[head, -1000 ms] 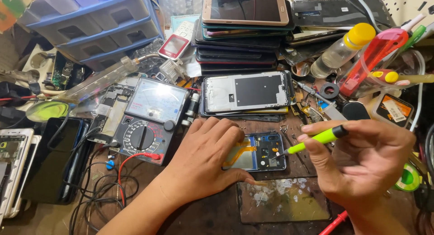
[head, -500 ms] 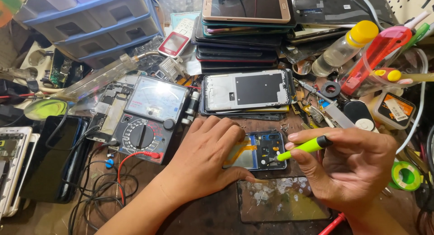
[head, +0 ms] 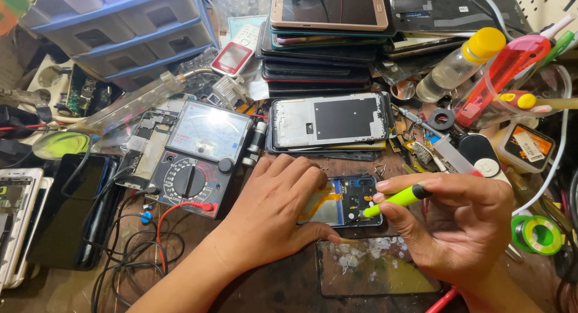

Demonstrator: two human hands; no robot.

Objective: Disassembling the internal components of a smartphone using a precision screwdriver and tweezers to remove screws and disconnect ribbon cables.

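Since a second ago the right hand [head: 463, 229] has swung the green screwdriver [head: 397, 200] down and leftward, so its tip now sits on the opened phone [head: 349, 200]; the left hand [head: 274, 213] has stayed flat on the phone's left half. The right grip is closed round the screwdriver's handle, thumb and forefinger pinching near the front. The left grip is open, palm down, holding nothing, only pressing. The phone lies on the bench [head: 289, 289] in front of the multimeter [head: 195, 156], just above a cracked glass panel [head: 376, 268]. It looks light, thin and fragile, with bare boards and a ribbon showing, so it is best steadied by its edges. Whether the tip is seated in a screw I cannot tell; it is too small.
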